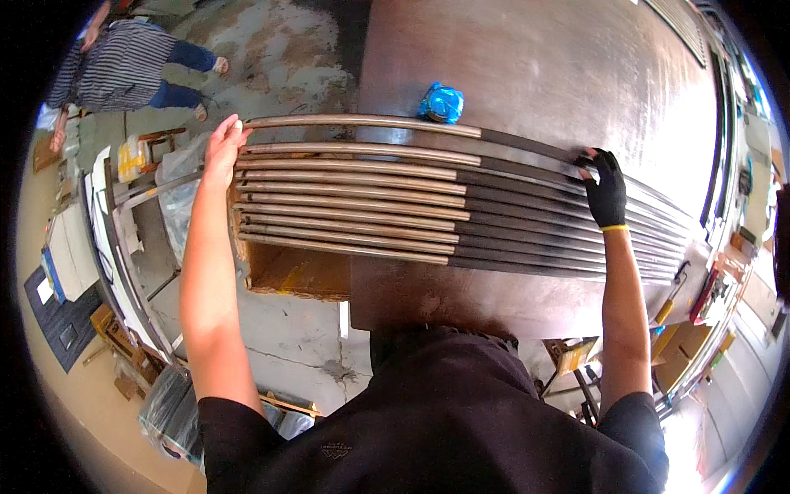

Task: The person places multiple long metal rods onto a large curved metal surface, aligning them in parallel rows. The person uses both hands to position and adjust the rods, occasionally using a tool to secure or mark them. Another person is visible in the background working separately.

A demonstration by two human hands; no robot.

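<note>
Several long metal tubes [354, 188] lie side by side across the metal table [535, 74], bare and shiny on their left parts and dark on their right. The farthest metal tube [370, 121] is set a little apart from the row. My bare left hand [220, 152] closes on its left end, which reaches past the table's left edge. Farther along the same tube, my right hand [605, 183], in a black glove with a yellow cuff and bared fingertips, is closed around its dark part. A bundle in crinkled blue plastic [442, 104] sits just beyond this tube.
Under the tubes' left ends is an open wooden box [300, 270]. A yellow-handled tool [671, 300] lies by the table's right end, near a red item [706, 300]. At the far left a person [123, 70] in a striped top stands on the floor. More thin bars [679, 29] lie at the far right.
</note>
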